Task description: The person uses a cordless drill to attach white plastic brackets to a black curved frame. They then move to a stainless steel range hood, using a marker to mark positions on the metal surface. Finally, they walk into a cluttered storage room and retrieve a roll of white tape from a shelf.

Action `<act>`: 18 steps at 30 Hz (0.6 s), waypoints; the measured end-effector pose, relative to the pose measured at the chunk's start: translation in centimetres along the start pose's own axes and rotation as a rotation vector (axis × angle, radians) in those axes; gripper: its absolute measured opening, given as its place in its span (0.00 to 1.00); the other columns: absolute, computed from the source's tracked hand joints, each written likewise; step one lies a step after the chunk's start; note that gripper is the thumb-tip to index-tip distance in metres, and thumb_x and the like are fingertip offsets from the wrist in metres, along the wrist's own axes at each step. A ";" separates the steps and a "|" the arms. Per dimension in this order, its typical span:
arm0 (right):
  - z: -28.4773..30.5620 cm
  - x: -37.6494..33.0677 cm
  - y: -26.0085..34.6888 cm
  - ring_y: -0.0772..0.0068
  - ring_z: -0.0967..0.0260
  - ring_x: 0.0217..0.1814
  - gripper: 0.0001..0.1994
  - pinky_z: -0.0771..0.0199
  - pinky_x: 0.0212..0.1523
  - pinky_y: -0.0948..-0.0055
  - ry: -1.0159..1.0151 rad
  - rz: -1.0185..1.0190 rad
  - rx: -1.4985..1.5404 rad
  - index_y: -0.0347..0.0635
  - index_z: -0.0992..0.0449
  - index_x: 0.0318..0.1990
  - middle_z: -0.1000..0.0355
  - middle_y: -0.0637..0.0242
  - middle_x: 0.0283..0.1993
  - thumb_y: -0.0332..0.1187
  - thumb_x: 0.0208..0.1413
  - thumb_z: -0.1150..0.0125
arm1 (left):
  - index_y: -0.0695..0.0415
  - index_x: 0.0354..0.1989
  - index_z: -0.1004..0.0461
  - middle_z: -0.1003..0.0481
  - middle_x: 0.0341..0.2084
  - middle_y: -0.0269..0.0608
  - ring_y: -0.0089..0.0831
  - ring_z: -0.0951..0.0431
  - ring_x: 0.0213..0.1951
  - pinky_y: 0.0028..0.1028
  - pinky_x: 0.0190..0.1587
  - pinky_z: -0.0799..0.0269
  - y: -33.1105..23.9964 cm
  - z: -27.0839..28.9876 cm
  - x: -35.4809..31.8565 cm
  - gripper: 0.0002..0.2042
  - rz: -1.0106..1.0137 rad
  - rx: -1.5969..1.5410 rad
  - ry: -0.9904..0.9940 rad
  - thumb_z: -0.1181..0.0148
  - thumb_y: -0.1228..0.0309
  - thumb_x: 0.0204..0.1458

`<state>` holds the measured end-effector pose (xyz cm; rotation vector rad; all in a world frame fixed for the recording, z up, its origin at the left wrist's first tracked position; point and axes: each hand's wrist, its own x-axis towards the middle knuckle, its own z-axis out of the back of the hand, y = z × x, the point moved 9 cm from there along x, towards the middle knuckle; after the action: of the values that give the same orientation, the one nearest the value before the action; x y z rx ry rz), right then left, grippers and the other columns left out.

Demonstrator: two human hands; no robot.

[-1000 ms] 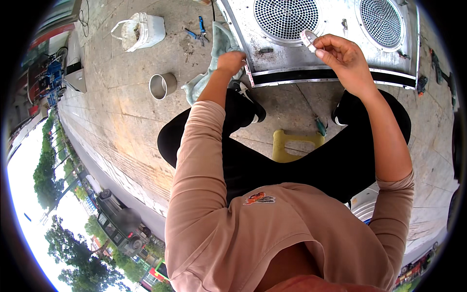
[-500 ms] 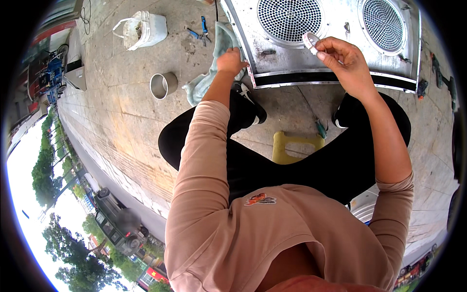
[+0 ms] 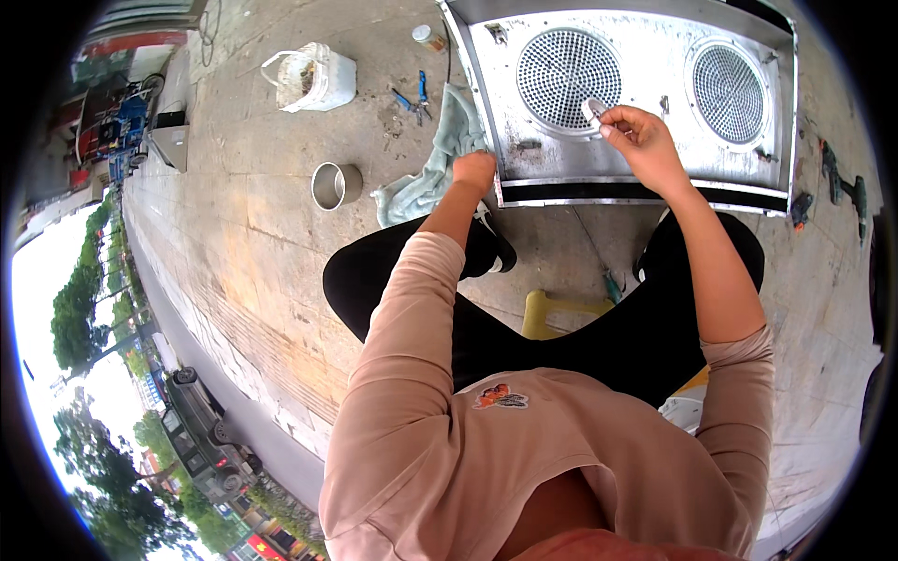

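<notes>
In front of me lies a large silver metal housing (image 3: 645, 93) with two round perforated grilles. My right hand (image 3: 645, 145) is above it, near the lower edge of the left grille (image 3: 567, 70). Its thumb and fingers pinch a narrow whitish ring (image 3: 592, 111) that looks like a roll of tape. My left hand (image 3: 474, 170) is closed at the housing's left edge, close to its near corner. What its fingers hold there, if anything, is hidden. A pale green cloth (image 3: 416, 194) lies on the ground beside that hand.
Left on the concrete are a metal cylinder (image 3: 337, 186), blue-handled pliers (image 3: 412, 100), a white bucket (image 3: 327, 79) and a small jar (image 3: 428, 38). Power drills (image 3: 847, 187) lie at the right. A yellow stool (image 3: 552, 311) and a green-handled screwdriver (image 3: 612, 287) are between my legs.
The view has shifted, so the housing and ground things sit lower in it. My right hand still pinches the ring, now turned a little. My left hand stays at the housing's left edge.
</notes>
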<state>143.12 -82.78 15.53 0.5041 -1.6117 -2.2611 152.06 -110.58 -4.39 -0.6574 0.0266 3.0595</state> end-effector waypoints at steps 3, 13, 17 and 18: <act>-0.4 -0.9 0.4 0.80 0.32 0.30 0.05 0.32 0.35 0.77 0.039 0.003 0.146 0.37 0.25 0.35 0.27 0.71 0.31 0.28 0.53 0.39 | 0.50 0.39 0.25 0.25 0.40 0.41 0.42 0.22 0.41 0.40 0.40 0.26 -2.3 10.3 -3.4 0.09 0.055 -0.114 -0.158 0.43 0.67 0.50; -9.3 -7.5 2.7 0.81 0.37 0.18 0.09 0.36 0.20 0.77 0.580 -0.086 0.005 0.36 0.26 0.31 0.34 0.71 0.21 0.33 0.58 0.40 | 0.56 0.38 0.25 0.25 0.39 0.41 0.42 0.24 0.40 0.35 0.42 0.28 -1.2 30.4 -29.1 0.10 -0.087 -0.148 -0.805 0.37 0.76 0.46; -10.9 -9.2 2.6 0.81 0.34 0.19 0.09 0.33 0.23 0.77 0.766 -0.120 0.035 0.34 0.27 0.38 0.28 0.65 0.27 0.32 0.58 0.41 | 0.55 0.45 0.27 0.29 0.49 0.42 0.43 0.29 0.52 0.42 0.56 0.36 -2.2 29.0 -29.3 0.16 -0.296 -0.028 -0.695 0.38 0.73 0.46; -11.7 -10.2 2.2 0.80 0.34 0.20 0.11 0.31 0.25 0.77 0.878 -0.152 0.032 0.34 0.26 0.44 0.24 0.62 0.33 0.31 0.57 0.40 | 0.53 0.50 0.29 0.33 0.54 0.42 0.41 0.34 0.57 0.48 0.62 0.45 -1.6 26.8 -28.3 0.19 -0.332 -0.033 -0.571 0.38 0.71 0.46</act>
<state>157.63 -88.64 15.12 1.4144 -1.1564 -1.6856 166.83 -108.68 31.64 0.2109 -0.1247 2.8015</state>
